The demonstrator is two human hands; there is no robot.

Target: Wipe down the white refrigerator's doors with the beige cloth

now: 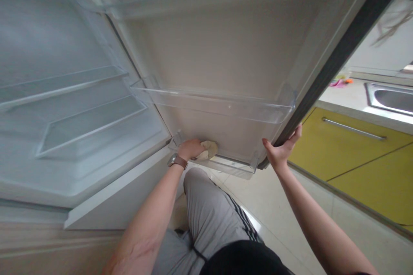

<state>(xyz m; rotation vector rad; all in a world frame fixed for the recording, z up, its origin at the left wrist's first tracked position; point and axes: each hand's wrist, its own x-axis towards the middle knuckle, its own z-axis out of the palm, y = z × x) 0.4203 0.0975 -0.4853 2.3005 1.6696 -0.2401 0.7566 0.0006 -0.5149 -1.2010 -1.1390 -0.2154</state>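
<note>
The fridge door [226, 51] stands open in front of me, with its inner face toward me. At the door's bottom shelf [235, 167], my left hand [191, 149] presses a beige cloth [209, 149] and wears a watch on its wrist. Some of that hand's fingers are hidden behind the cloth. My right hand [284, 148] grips the dark outer edge of the door near its lower corner, thumb on the inside. Above the left hand runs a clear door shelf [219, 104].
To the left is the fridge interior [80, 154] with glass shelves [93, 120]. Yellow cabinets [348, 146] with a counter and a metal sink [393, 99] stand to the right. My legs [209, 206] are below the door, over a tiled floor [277, 219].
</note>
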